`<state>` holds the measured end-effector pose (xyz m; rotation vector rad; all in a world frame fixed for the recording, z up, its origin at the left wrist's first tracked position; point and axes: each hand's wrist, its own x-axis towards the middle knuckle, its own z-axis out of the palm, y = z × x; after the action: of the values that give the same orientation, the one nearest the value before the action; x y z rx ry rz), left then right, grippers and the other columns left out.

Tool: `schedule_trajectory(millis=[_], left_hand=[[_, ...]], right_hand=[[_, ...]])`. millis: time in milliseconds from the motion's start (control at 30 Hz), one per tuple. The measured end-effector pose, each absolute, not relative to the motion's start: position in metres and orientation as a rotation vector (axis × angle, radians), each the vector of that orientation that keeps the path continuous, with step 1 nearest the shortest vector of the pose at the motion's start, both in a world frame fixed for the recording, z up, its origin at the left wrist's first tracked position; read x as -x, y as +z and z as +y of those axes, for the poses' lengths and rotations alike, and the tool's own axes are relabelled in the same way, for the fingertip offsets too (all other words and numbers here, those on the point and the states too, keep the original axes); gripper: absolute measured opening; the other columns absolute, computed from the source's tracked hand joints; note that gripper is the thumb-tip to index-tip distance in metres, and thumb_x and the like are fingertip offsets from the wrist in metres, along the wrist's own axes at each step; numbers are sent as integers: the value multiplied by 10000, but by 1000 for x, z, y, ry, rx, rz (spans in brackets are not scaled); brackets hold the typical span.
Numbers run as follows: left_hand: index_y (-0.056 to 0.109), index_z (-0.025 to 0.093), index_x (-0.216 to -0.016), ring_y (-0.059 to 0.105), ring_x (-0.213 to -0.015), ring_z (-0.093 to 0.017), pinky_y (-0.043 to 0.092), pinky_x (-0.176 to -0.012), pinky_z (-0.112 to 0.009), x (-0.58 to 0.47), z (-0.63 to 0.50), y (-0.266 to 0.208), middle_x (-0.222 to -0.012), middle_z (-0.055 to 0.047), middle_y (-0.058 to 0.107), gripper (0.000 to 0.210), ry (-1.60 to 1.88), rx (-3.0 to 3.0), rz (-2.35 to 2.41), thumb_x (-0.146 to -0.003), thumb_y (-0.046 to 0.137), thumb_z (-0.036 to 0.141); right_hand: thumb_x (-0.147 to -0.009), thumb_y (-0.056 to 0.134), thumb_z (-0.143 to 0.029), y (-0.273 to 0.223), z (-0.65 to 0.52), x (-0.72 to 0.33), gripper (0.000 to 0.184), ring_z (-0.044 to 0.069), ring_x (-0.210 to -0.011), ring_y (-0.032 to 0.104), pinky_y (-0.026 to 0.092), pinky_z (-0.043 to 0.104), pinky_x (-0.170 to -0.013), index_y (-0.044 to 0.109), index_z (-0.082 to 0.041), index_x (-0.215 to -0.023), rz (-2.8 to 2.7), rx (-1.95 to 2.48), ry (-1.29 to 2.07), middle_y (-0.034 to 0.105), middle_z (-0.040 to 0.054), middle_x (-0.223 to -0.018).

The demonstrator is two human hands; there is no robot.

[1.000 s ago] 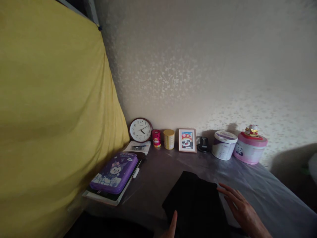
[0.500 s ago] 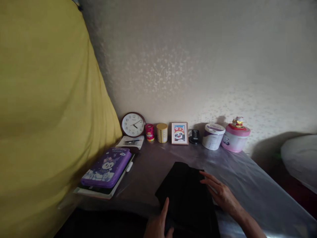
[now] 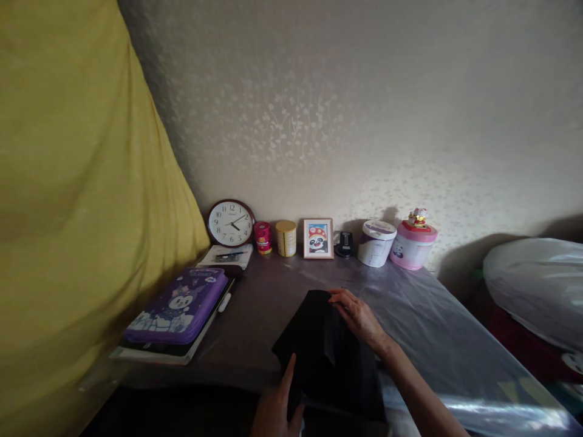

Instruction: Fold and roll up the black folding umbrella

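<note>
A piece of black cloth [image 3: 314, 346], partly folded, lies at the near middle of the table; its exact kind is too dark to make out. My right hand [image 3: 362, 318] has its fingers closed on the cloth's far edge, with a fold slightly raised beneath it. My left hand [image 3: 277, 400] rests at the near left side of the cloth, index finger stretched out and thumb apart. The lower part of that hand is cut off by the frame.
A purple cartoon case [image 3: 180, 306] lies on books at the left, beside a yellow curtain [image 3: 91, 182]. Along the wall stand a clock [image 3: 231, 223], a red can [image 3: 263, 238], a yellow can [image 3: 286, 238], a panda picture frame [image 3: 318, 238], and white [image 3: 376, 244] and pink [image 3: 413, 246] tubs.
My right hand has moved from the cloth's right side to its far edge and gripped it, lifting a fold leftward. My left hand stays on the cloth. The view has shifted right.
</note>
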<state>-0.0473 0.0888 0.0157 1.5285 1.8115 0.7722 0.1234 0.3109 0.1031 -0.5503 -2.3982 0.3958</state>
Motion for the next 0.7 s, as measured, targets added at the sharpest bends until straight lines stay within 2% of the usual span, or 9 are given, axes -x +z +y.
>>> schedule_trajectory(millis=[67, 200, 433, 500, 600, 667, 700], left_hand=[[114, 46, -1535, 567, -1270, -224, 393, -1098, -301, 48, 90, 14, -1478, -141, 485, 793, 787, -1537, 1801, -829, 429, 222], [171, 74, -1536, 477, -1358, -250, 386, -1110, -334, 49, 92, 11, -1489, -139, 473, 759, 705, -1516, 1898, -849, 426, 275], [192, 96, -1537, 531, -1308, -273, 425, -1064, -331, 51, 95, 9, -1463, -147, 508, 753, 567, -1535, 1923, -851, 419, 306], [152, 92, -1542, 562, -1274, -269, 436, -1044, -320, 51, 95, 9, -1445, -146, 530, 777, 525, -1513, 1938, -849, 430, 304], [-35, 53, -1533, 599, -1227, -265, 463, -998, -310, 49, 95, 12, -1476, -184, 480, 877, 531, -1439, 1983, -845, 454, 294], [-119, 76, -1518, 589, -1241, -258, 463, -991, -299, 47, 94, 15, -1524, -176, 413, 918, 563, -1425, 2014, -835, 466, 260], [-110, 100, -1522, 572, -1261, -257, 453, -1002, -299, 46, 95, 17, -1535, -157, 402, 913, 566, -1447, 2020, -831, 469, 244]], right_hand=[[-997, 382, -208, 99, 314, -106, 205, 185, -971, 691, 565, 319, -862, 583, -224, -1028, -2401, 560, 374, 640, 96, -1184], [-997, 396, -172, 90, 315, -73, 207, 178, -984, 681, 553, 310, -888, 593, -221, -1037, -2475, 651, 291, 626, 88, -1204], [-995, 432, -151, 77, 311, -39, 213, 192, -1000, 681, 560, 291, -872, 632, -209, -1041, -2629, 755, 122, 625, 91, -1233], [-991, 441, -151, 75, 310, -36, 217, 201, -993, 685, 565, 292, -860, 644, -208, -1039, -2656, 774, 95, 624, 95, -1238], [-986, 454, -145, 73, 309, -35, 218, 205, -1011, 681, 563, 286, -865, 655, -203, -1049, -2695, 790, 61, 616, 99, -1258], [-984, 459, -143, 73, 309, -34, 217, 207, -1028, 675, 562, 284, -863, 662, -200, -1040, -2714, 796, 43, 612, 102, -1263], [-984, 460, -141, 73, 310, -34, 218, 208, -1028, 673, 563, 284, -860, 665, -198, -1029, -2722, 797, 37, 612, 103, -1262]])
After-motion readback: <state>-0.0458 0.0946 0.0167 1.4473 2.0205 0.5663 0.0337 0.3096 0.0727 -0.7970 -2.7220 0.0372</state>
